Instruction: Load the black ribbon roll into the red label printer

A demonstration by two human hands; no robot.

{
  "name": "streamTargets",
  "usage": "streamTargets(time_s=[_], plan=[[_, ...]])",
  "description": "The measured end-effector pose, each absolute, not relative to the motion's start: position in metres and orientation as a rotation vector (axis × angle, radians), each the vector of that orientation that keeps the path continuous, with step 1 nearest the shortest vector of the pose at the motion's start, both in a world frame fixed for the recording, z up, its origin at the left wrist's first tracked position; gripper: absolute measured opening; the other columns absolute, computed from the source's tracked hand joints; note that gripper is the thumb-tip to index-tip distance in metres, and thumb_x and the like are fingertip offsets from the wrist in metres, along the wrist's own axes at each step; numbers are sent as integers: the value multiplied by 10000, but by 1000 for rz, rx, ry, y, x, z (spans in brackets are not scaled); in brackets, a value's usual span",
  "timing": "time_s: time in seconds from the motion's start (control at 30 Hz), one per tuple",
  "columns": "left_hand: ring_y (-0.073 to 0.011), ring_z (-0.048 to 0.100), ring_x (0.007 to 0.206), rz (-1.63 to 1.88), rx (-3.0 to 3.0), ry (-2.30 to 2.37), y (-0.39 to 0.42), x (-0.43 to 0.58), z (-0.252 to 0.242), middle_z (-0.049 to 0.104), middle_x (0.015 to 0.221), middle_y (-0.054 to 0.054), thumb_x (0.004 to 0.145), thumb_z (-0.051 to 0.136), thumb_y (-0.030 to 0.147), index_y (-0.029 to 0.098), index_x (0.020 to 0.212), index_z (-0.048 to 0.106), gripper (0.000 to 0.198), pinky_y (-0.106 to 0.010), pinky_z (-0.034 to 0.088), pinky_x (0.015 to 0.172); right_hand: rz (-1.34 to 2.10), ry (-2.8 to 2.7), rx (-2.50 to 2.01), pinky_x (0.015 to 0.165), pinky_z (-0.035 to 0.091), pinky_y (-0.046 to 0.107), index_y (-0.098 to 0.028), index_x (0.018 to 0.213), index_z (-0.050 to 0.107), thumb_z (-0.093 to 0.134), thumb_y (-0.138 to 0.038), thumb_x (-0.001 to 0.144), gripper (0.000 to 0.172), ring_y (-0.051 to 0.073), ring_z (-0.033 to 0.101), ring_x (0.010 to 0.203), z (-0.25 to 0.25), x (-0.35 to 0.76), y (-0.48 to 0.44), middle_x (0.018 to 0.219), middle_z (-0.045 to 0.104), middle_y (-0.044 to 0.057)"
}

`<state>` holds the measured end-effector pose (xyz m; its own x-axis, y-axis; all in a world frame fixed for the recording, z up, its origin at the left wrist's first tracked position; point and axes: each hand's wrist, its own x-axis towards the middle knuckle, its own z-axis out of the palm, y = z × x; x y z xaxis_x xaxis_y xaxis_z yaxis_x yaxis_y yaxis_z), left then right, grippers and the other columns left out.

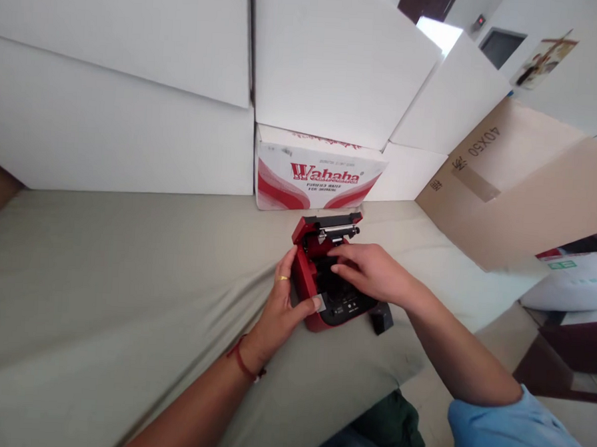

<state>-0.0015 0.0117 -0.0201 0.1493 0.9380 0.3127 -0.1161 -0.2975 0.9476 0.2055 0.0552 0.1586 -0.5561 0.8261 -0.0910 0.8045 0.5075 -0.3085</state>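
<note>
Red-and-black boxy plastic device (303, 277): set on the bench covered in pale grey-green cloth (126, 274), toward its far edge and well apart from its left end. Hinged red-and-black lid (328, 222) stands raised; a slim metallic bar (337, 233) shows beneath it.

Left hand (280, 306): part-closed about the device, fingers along the red side wall, thumb pressed on the near left corner. Right hand (376, 271): thumb and fingers bent down into the open cavity; from where I stand, cannot tell whether they pinch anything.

Step in hand, as I judge it: work inside the opened body, left hand bracing, right doing the fine part. Next move would seem to call for a firm left brace and the right fingertips free of the raised lid.

Small black block (382, 320): just beside the device, on the side toward the bench's near edge. White-and-red printed carton (325, 178): at the far edge, right behind the device. Large plain white cartons (337, 59) rise above it. Brown cardboard carton (535, 189): by the far right corner.
</note>
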Motion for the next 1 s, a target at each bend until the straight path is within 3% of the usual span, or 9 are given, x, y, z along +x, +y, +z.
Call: streamTargets(time_s=[0.1,0.17,0.3,0.43,0.6,0.7,0.77,0.87,1.0], plan=[[-404,326,1815,1332,1373,850,11,-1,-17,334,1939,-91,971,849,506,407,1868,241,1089,-670,293,1495,520,-2567,-1001,1047,685,404,-251,1277,861,694,-281,1170,201,242,858,1148,155,238,27,1241,915,93],[-402,310,1822,1330,1359,841,11,-1,-16,323,1946,-92,971,848,513,402,1871,241,1091,-672,279,1502,429,-2549,-855,1094,695,433,-277,1301,857,686,-288,1179,210,244,856,1203,147,253,7,1300,910,94],[-393,289,1835,1325,1351,823,9,-2,-14,307,1958,-94,985,842,531,387,1887,212,1110,-661,255,1515,203,-2531,-869,1214,671,504,-292,1506,773,673,-229,1167,359,262,830,1370,122,269,-21,1473,866,119],[-393,271,1845,1323,1353,838,8,-2,-15,281,1972,-76,991,843,580,413,1890,207,1115,-654,240,1522,196,-2477,-889,1305,614,521,-346,1597,715,671,-158,1131,505,246,811,1427,106,279,-29,1479,867,89],[-412,253,1849,1373,1493,935,1,-2,-12,233,1984,-70,1060,758,618,433,1891,222,1006,-673,212,1521,162,-2449,-870,1320,602,514,-297,1523,741,692,-171,1128,418,241,806,1439,100,283,-30,1455,877,109],[-418,311,1820,1561,1760,1067,-13,-1,0,362,1927,-81,1099,710,541,429,1872,301,881,-714,227,1500,150,-2429,-874,1328,595,536,-295,1517,746,700,-189,1130,404,250,809,1435,98,281,-30,1448,879,116],[-413,461,1737,1674,2039,1117,-25,2,11,556,1799,-95,1066,744,406,403,1838,391,849,-723,309,1463,160,-2423,-878,1333,592,545,-299,1528,750,696,-192,1129,417,256,804,1445,97,280,-31,1462,873,119],[-307,727,1472,1646,2443,1005,-41,11,23,828,1471,-59,1035,713,208,364,1801,484,815,-551,396,1438,200,-2411,-858,1342,584,545,-299,1572,735,702,-172,1110,480,266,783,1479,95,279,-31,1497,856,125],[-229,827,1246,1532,2608,928,-48,22,29,905,1254,-25,1052,686,129,301,1789,514,776,-416,444,1383,234,-2380,-822,1332,594,533,-312,1658,679,700,-135,1092,593,267,761,1511,89,280,-31,1530,841,117]])
